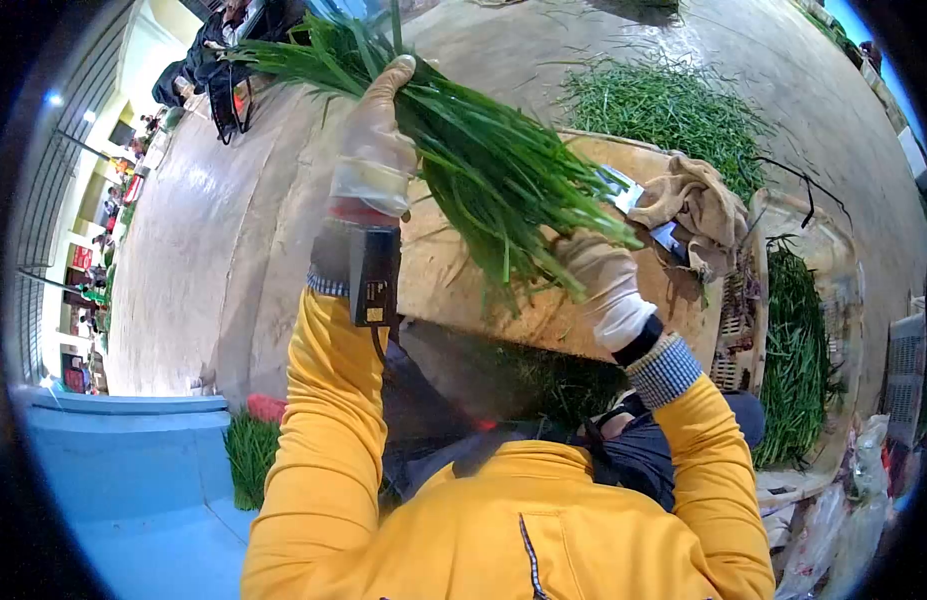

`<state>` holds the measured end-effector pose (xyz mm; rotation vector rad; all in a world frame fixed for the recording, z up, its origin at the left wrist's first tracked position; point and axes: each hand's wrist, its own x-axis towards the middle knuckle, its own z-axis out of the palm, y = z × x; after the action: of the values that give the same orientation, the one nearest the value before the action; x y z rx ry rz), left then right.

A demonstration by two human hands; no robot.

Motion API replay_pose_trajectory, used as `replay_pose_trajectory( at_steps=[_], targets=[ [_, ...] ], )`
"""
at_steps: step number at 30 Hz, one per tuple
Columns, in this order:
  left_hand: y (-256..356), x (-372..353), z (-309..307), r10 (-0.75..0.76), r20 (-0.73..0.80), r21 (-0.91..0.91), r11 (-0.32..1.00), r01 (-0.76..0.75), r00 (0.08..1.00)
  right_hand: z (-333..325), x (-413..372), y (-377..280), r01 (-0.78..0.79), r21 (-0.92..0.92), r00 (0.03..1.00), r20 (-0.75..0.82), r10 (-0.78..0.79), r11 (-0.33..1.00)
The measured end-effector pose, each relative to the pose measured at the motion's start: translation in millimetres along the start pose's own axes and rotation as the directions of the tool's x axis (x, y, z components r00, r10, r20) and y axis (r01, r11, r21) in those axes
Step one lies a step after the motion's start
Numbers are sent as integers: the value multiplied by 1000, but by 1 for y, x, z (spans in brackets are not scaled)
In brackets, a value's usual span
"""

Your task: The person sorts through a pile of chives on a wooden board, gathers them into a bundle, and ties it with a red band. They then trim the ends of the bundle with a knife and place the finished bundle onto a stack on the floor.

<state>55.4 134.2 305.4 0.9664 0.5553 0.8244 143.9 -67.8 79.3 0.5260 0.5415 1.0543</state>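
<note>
My left hand, in a pale glove, is closed around a thick bunch of chives with long flat green leaves. The bunch is held up slantwise over a wooden board, its loose ends spreading down to the right. Close by those ends is my right hand, gloved too and smeared by motion; its fingers are partly hidden by the leaves. A brown cloth lies crumpled at the board's right side, beside a blue and white packet.
Loose chives are heaped on the floor beyond the board. At the right stands a plastic crate with more chives in it. Clear plastic bags lie at lower right. A blue ledge runs along the left.
</note>
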Motion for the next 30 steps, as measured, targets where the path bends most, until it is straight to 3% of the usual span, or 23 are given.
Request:
replay_pose_trajectory(
  at_steps=[1, 2, 3, 4, 5, 7, 9, 10, 11, 12, 13, 14, 15, 17, 19, 21, 23, 24, 25, 27, 29, 30],
  targets=[
    [3, -4, 0, -2, -5, 1, 1000, 2, 1000, -4, 0, -9, 173, -673, 985, 116, -128, 719],
    [4, -6, 0, 18, -41, -27, 999, -19, 999, 15, -21, -3, 255, -966, 966, 257, 35, 48],
    [8, -6, 3, 45, -72, -59, 997, -49, 996, 40, -45, 7, 352, -690, 936, 243, 256, -632],
    [17, -5, 0, -8, -101, 49, 999, 13, 995, 61, -69, 15, 403, -6, 913, 76, 402, -915],
    [19, -1, -7, -10, -104, 48, 999, 15, 995, 70, -89, 17, 374, 674, 913, -146, 382, -637],
    [22, 13, -17, 40, -58, 6, 999, -40, 998, 69, -116, 9, 597, 347, 796, -151, 585, -723],
    [30, 20, -20, 22, -96, 7, 1000, -21, 995, 79, -140, 19, 753, 253, 658, -302, 690, -608],
    [34, 24, -20, 51, -130, 19, 999, -49, 990, 101, -140, 33, 821, 285, 567, -510, 647, -495],
    [38, 27, -21, 82, -159, 31, 996, -78, 984, 119, -126, 22, 783, 258, 616, -447, 649, -565],
    [44, 25, -25, 20, -62, 32, 999, -18, 998, 134, -103, -10, 634, 130, 766, -240, 597, -762],
    [44, 22, -21, 20, -59, 30, 999, -19, 998, 155, -74, -40, 259, -303, 958, -43, 285, -917],
    [46, 16, -15, 38, -108, 46, 998, -33, 993, 175, -52, -53, -55, -730, 989, 52, -136, -681],
    [50, 7, -6, 61, -158, 66, 997, -51, 986, 191, -35, -56, -128, -906, 916, 49, -399, -404],
    [57, -4, 1, 58, -309, 162, 987, -8, 949, 196, -33, -14, -125, -927, 938, 6, -347, -354],
    [48, 8, -11, 42, -149, 82, 996, -30, 988, 176, -45, 32, -89, -955, 978, -31, -206, -282],
    [38, 2, 7, 31, -92, 40, 999, -27, 995, 111, -41, 48, 100, -993, 993, 95, 75, -60],
    [29, 8, 12, -8, -211, -8, 1000, 6, 977, 55, -29, 47, 68, -978, 990, 91, 111, 195],
    [22, 15, 5, 16, -195, 15, 1000, -14, 981, 32, -25, 44, 18, -952, 994, 51, 101, 306],
    [20, 17, 1, 16, -200, 21, 1000, -12, 980, 26, -28, 50, 100, -995, 993, 98, 67, -17],
    [18, 23, -5, 29, -277, 81, 997, -7, 961, 20, -42, 53, 167, -923, 986, 159, 51, -346],
    [18, 26, -10, 32, -320, 97, 995, -1, 947, 19, -62, 43, -173, -977, 984, -176, 8, -128],
    [17, 32, -25, 109, -205, 210, 976, -65, 973, 25, -67, 32, -306, -940, 938, -325, 118, -152]
  ],
)
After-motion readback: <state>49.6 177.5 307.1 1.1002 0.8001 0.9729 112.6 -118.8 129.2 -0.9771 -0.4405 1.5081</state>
